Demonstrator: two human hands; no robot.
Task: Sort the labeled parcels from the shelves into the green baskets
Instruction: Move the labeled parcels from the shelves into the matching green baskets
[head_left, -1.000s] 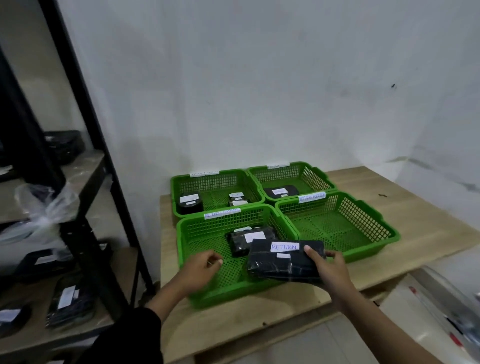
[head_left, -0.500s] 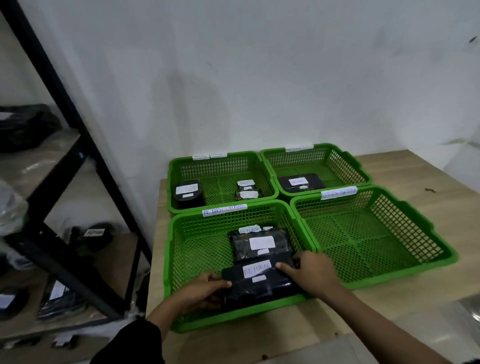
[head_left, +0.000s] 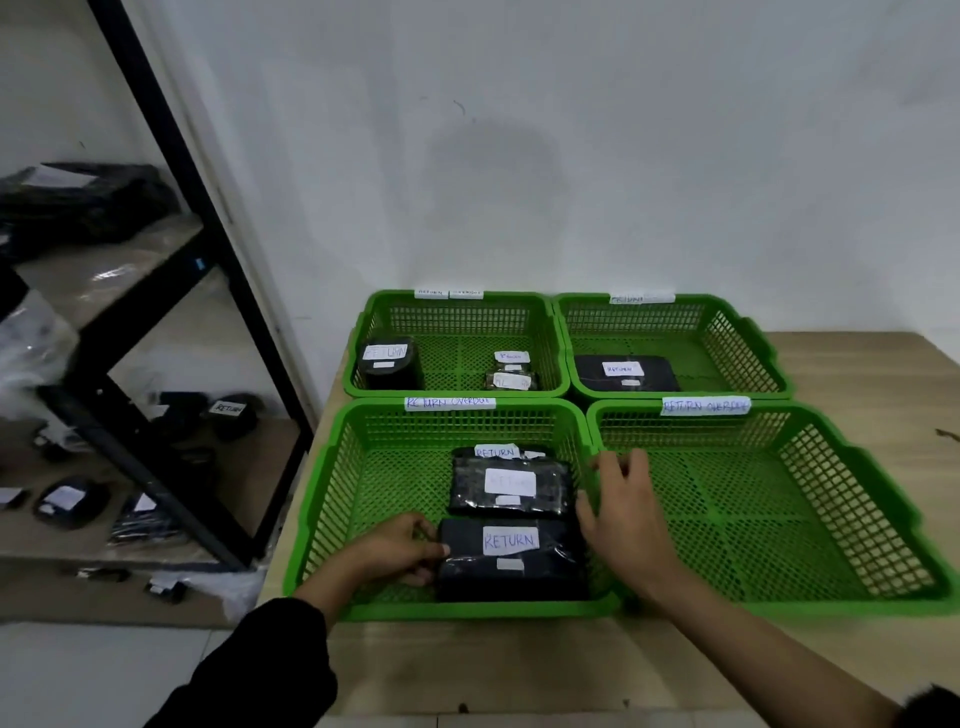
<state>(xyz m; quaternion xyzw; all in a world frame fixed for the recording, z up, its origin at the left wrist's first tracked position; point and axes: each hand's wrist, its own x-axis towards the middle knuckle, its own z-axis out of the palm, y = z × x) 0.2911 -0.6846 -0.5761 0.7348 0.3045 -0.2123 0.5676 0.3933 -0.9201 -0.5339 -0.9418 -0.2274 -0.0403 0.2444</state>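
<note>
From the head camera: the black plastic-wrapped parcel with the white RETURN label (head_left: 511, 558) lies flat in the near-left green plastic mesh basket (head_left: 332, 499), at the six o'clock end of its floor, just in front of a second black wrapped parcel (head_left: 511, 486). The left hand (head_left: 397, 551) sits at the parcel's nine o'clock edge, fingers (head_left: 431, 550) curled against that end and touching the wrap; whether they truly pinch it I cannot tell. The right hand (head_left: 623, 514) hovers at three o'clock over the rim between the two near baskets, its fingers spread and loose, holding nothing, close to the parcel's right end but seemingly off it.

This looks like the set-down step, nearly finished. To do it well, let the parcel settle flat with its label facing up, square it beside its neighbour without overlapping that label, then lift both hands straight up so the slick wrap doesn't drag. More labelled black parcels (head_left: 228, 415) wait on the black metal shelf rack (head_left: 171, 171) at nine o'clock of the wooden table (head_left: 519, 660).
</note>
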